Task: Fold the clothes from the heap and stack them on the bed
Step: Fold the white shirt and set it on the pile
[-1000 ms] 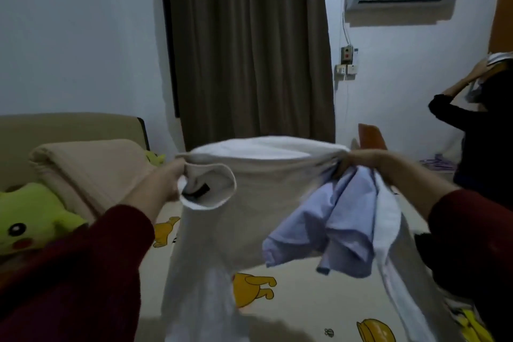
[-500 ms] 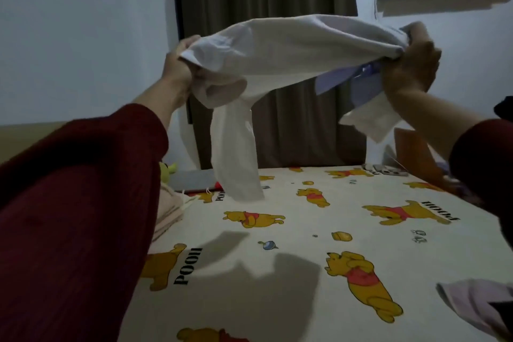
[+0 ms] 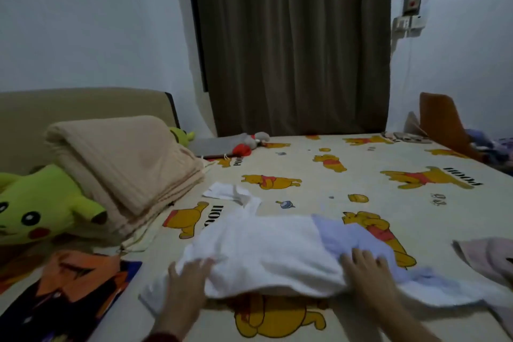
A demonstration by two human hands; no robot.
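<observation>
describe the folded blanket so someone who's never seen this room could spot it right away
Look to the left side of the bed, against the tan headboard. The folded blanket lies there beside a green plush toy. It is the only thick, ribbed beige stack.

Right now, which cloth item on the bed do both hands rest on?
The white garment at centre; the beige blanket and pinkish cloth lie untouched.

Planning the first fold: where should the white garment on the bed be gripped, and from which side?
Pinch the white garment at its near hem, from the person's side. It lies flat, crosswise on the bed; the left hand and right hand already rest there.
</observation>
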